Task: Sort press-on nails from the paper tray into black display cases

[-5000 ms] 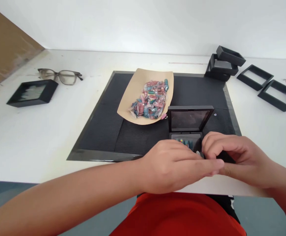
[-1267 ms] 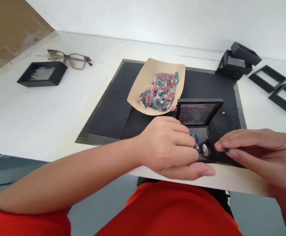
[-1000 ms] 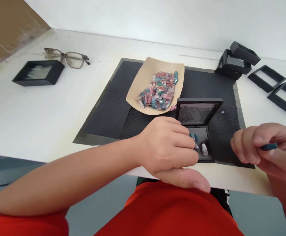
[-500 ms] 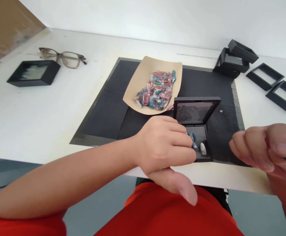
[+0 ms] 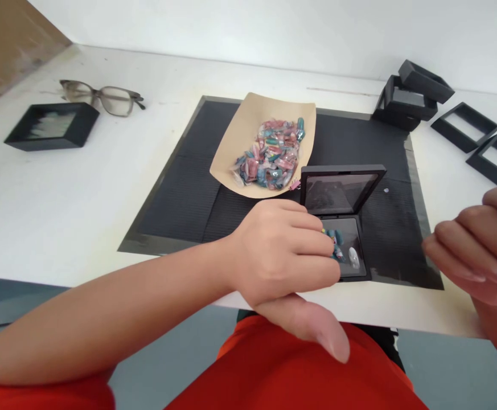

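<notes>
Red shirt (image 5: pixel 291 378) at six o'clock, orange at its edges; short red sleeve (image 5: pixel 43 396) at eight, leaving the left forearm (image 5: pixel 115 313) bare. At four, black cloth (image 5: pixel 385 343) with a white marking (image 5: pixel 395 339).

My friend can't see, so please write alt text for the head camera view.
A left hand partly hides an open black case with teal pieces; the right hand is at the picture's right edge. A tan tray holds colourful pieces.

The case (image 5: pixel 343 169) is black around teal pieces (image 5: pixel 337 237) and a whitish oval (image 5: pixel 353 257), the tray (image 5: pixel 234 149) at its ten o'clock tan under pink-and-teal bits (image 5: pixel 274 156), the mat (image 5: pixel 175 196) black with fine ribbing.
</notes>
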Demonstrator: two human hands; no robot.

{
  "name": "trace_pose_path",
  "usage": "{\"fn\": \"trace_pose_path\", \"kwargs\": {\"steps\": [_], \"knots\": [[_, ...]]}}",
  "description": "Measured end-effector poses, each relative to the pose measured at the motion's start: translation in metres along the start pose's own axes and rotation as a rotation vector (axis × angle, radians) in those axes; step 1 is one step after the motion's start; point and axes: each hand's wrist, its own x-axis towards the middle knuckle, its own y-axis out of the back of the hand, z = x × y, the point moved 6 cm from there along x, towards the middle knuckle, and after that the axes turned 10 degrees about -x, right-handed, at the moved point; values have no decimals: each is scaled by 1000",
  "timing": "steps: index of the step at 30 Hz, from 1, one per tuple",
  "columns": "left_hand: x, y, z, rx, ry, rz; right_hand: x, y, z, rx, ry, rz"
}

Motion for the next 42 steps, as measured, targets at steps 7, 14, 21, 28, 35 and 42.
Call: {"fn": "trace_pose_path", "kwargs": {"steps": [7, 14, 21, 28, 35, 42], "knots": [[-5, -2, -3, -37, 33, -8, -6, -3, -1, 14, 30, -65], [-6, -5, -6, -21, 26, -56, -5, -4, 3, -11, -70, -46], [3, 0, -1, 12, -33, 7, -14, -10, 16, -123, -5, -6], [10, -6, 4, 64, 4, 150, -11, -33, 31, -289, -105, -152], [8, -19, 4, 14, 24, 277, -6, -36, 29, -390, -25, -167], [4, -13, -2, -29, 63, 314, -6, -28, 26, -426, 22, -34]]}}
